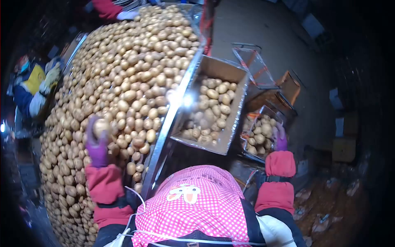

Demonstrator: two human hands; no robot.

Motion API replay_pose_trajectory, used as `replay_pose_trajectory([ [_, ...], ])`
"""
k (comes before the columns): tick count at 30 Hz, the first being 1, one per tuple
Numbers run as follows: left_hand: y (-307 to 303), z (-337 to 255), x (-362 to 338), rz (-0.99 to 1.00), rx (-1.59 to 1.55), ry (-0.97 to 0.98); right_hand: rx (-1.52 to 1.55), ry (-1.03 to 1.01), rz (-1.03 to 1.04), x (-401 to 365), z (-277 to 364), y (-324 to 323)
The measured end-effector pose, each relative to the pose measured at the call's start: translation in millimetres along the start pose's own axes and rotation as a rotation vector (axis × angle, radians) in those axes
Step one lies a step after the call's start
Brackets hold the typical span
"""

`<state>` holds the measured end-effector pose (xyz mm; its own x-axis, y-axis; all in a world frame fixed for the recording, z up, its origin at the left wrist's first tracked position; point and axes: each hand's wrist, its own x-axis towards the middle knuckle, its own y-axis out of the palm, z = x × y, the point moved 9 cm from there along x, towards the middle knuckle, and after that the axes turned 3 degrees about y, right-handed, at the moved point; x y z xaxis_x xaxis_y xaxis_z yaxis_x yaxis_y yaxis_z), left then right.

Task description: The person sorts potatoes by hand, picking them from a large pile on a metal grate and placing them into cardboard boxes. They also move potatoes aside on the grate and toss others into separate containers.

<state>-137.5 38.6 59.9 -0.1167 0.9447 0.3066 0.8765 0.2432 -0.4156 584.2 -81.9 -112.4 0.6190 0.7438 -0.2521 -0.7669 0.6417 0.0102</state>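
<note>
My left hand (97,144), in a purple glove, is over the big heap of potatoes (123,82), with its fingers and thumb closed round one potato (101,127). On the other side, my right hand (281,138), also gloved in purple, is at the right edge of a small basket (253,155) filled with potatoes (260,133). Its fingers look stretched and apart, with nothing plainly held in them. A plastic-lined cardboard box (242,99) part-filled with potatoes (214,101) stands between my hands, beyond my pink checked apron (214,197).
A metal edge (164,131) runs between heap and box. Co-workers' sleeves and gloves show at the far end (127,15) and left side (51,76). Beyond the basket are a wire frame (255,68) and a brown chair-like object (289,88).
</note>
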Motion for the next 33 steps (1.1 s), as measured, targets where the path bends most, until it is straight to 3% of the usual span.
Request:
replay_pose_trajectory([
  [3, 166, -75, -26, 0.344, -0.127, 0.152, 0.378, 0.181, 0.33, -72, -2, 89],
  [4, 218, -90, -51, 0.557, -0.203, -0.148, 0.51, 0.272, 0.52, -99, -6, 126],
  [5, 261, -110, -71, 0.753, -0.367, -0.127, 0.653, 0.361, 0.683, -124, -9, 156],
  [6, 282, -142, -84, 0.919, -0.223, 0.049, 0.897, 0.495, 0.85, -142, -10, 179],
  [8, 307, -164, -101, 1.059, -0.116, 0.29, 0.442, 0.165, 0.734, -145, -3, 167],
  [9, 311, -170, -105, 1.076, -0.067, 0.362, 0.585, 0.364, 0.692, -131, -16, 150],
  [10, 311, -162, -101, 1.071, -0.088, 0.246, 0.722, 0.564, 0.654, -121, -28, 135],
  [12, 299, -138, -97, 1.045, -0.128, -0.002, 0.642, 0.458, 0.4, -88, -31, 77],
  [13, 290, -121, -95, 0.962, -0.145, -0.086, 0.485, 0.385, 0.135, -76, -27, 46],
  [15, 269, -83, -99, 0.782, -0.18, -0.251, 0.192, 0.26, -0.065, -38, -45, -10],
  [17, 244, -69, -101, 0.66, -0.177, -0.308, 0.148, 0.383, -0.31, -15, -65, -63],
  [19, 213, -40, -116, 0.533, -0.183, -0.332, 0.137, 0.484, -0.401, 0, -79, -83],
  [23, 149, -33, -148, 0.339, -0.016, -0.263, 0.133, 0.419, -0.099, 33, -81, -40],
  [26, 94, -39, -183, 0.182, -0.065, -0.466, 0.11, 0.279, 0.104, 24, -43, 74],
  [27, 72, -54, -191, 0.109, 0.008, -0.343, 0.104, 0.251, 0.18, 11, -32, 119],
  [28, 51, -48, -212, 0.049, -0.023, -0.377, 0.106, 0.228, 0.253, -10, -16, 164],
  [29, 30, -42, -236, -0.012, -0.059, -0.402, 0.114, 0.286, 0.509, 10, -47, 198],
  [32, -44, -57, -312, -0.266, -0.099, -0.333, -0.001, 0.127, 0.833, -103, -21, 308],
  [33, -69, -49, -354, -0.354, -0.045, -0.344, -0.073, 0.057, 0.715, -156, -8, 336],
])
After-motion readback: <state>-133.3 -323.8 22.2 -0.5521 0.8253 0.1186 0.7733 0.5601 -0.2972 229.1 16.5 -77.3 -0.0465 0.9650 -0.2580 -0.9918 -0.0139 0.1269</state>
